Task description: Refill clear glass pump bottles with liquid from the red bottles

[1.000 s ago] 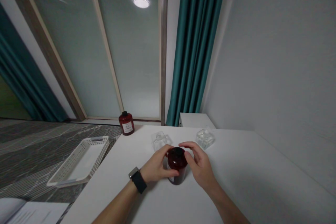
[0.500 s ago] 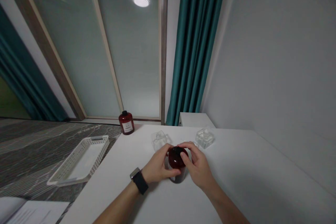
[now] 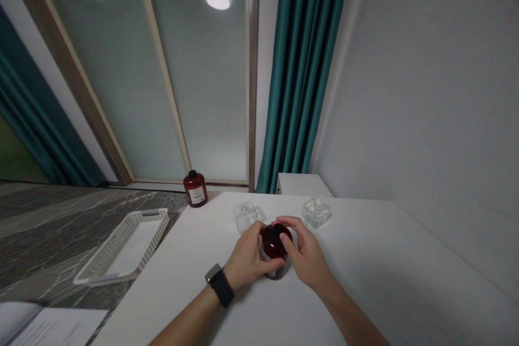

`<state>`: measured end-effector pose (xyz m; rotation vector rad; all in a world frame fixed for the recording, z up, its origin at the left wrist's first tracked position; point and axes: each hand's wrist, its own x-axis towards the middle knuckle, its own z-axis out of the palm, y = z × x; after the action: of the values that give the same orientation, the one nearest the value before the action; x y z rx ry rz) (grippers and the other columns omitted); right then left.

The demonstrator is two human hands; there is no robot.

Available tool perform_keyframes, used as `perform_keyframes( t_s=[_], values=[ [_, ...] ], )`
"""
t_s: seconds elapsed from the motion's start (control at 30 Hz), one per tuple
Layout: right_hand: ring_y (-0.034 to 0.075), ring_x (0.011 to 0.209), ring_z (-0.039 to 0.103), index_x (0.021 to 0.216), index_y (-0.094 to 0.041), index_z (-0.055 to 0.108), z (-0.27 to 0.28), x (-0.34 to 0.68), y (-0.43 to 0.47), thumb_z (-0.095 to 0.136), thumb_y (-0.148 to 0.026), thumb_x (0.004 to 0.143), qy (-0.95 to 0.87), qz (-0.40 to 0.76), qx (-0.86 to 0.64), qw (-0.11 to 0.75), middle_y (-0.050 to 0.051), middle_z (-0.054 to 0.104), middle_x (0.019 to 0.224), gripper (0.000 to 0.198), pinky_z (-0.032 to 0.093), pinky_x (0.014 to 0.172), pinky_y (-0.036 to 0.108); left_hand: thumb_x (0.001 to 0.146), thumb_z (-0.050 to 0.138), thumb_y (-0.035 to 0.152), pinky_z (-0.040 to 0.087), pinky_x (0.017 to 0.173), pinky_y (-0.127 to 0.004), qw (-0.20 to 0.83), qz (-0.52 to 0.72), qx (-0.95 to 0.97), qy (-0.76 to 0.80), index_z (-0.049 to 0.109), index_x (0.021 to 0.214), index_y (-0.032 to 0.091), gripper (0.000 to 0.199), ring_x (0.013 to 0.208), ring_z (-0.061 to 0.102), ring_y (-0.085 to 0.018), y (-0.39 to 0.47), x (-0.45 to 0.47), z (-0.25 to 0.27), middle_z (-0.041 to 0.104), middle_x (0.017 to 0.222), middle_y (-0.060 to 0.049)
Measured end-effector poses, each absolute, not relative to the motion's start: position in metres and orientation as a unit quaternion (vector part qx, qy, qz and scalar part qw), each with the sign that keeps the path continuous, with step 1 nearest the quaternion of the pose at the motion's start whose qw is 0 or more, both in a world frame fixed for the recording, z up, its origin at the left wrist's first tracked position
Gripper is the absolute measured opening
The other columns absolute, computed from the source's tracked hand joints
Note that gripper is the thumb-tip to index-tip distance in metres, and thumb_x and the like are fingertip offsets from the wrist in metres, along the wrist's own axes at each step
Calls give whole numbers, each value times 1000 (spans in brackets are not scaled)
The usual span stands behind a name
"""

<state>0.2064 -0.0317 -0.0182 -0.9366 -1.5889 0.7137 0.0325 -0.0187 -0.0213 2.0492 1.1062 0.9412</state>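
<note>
Way out left of the hands and well beyond them, a teal fabric curtain (image 3: 36, 119) hangs in folds. Nearer in, low on the left, is a white-paged open book (image 3: 68, 327), cut off by the edge of view, print too blurry to read. Next along, a white plastic rectangular basket (image 3: 127, 246) with holes in its sides sits left of the hands, past the edge of the plain white surface (image 3: 357, 248).

Beyond the hands and a bit left, there's a dark red rounded bottle with a black top and white label (image 3: 195, 189), upright at the surface's far left corner. There's a black-strapped watch (image 3: 221, 285) on the left wrist.

The left hand (image 3: 250, 259) is curled around the side of a second bottle, glossy dark red with rounded shoulders (image 3: 271, 244), right between the two hands. Can't really tell if its base touches the surface. Just past the left hand is a clear, boxy see-through container (image 3: 246, 217). The right hand (image 3: 304, 251) has its thumb and fingers closed in around the bottle's small black cap (image 3: 278, 229).

Behind the hands, another teal fabric curtain (image 3: 306, 75) hangs above a white boxy cabinet (image 3: 302, 184). Just beyond the right hand is another clear container, chunky and squarish (image 3: 316, 213), and off to the right is a plain pale grey wall (image 3: 430, 86).
</note>
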Motion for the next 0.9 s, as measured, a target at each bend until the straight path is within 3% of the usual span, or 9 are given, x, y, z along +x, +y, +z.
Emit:
perform_keyframes(
  t_s=[0.1,0.23,0.33,0.63,0.9],
  values=[
    [22,110,62,119,-25,58,-16,210,-30,54,-27,93,-677,317,-388,539,7,66,115,26,46,100,40,69,77,26,47,91,-40,346,363,778,378,51,116,18,54,103,58,-27,-13,27,-24,61,113,-8],
    [22,113,59,103,-25,63,-10,215,-28,53,-22,93,-710,301,-352,531,6,68,112,15,44,103,42,80,71,32,39,108,-46,397,365,786,301,38,138,18,69,123,52,-30,-2,12,-25,54,135,-13],
    [22,110,59,99,-25,65,-9,216,-27,56,-19,90,-718,269,-351,537,6,67,108,14,44,101,42,86,66,33,36,112,-46,421,355,791,266,38,141,20,64,130,49,-29,0,8,-23,50,142,-13],
    [21,104,60,96,-25,65,-10,222,-27,59,-13,86,-721,257,-364,531,5,66,100,17,45,95,39,77,73,24,45,98,-43,394,397,763,325,50,121,18,50,109,58,-27,-17,29,-18,62,117,-10],
    [22,102,61,95,-24,66,-6,224,-29,58,-15,87,-715,256,-386,523,5,68,102,15,46,94,40,73,71,20,45,93,-39,379,426,724,387,50,115,19,47,107,59,-26,-28,44,-22,62,116,-7]
  ],
)
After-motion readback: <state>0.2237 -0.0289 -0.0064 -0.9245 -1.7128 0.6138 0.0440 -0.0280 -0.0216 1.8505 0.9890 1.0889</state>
